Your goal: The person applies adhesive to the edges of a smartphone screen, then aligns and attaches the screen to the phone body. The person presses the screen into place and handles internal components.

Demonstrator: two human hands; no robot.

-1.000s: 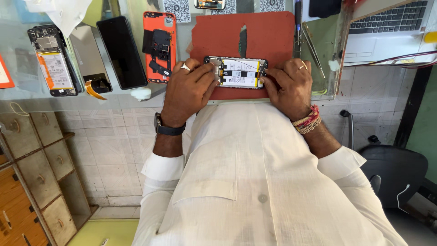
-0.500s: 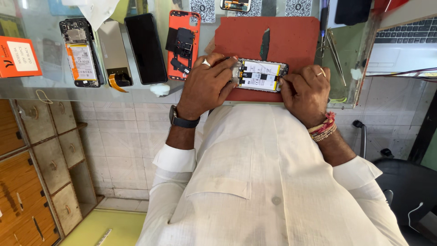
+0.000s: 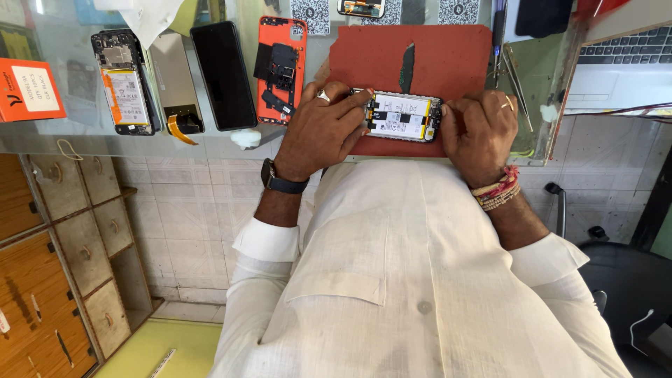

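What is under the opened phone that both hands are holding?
A red mat lies under the opened phone. The left hand and right hand cover its ends.

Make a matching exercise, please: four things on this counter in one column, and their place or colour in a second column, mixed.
1. opened phone
2. orange back cover
3. laptop
4. black screen panel

a. far right edge
b. between both hands, on the red mat
c. just left of the mat
d. left of the orange part

Pairs: 1-b, 2-c, 3-a, 4-d
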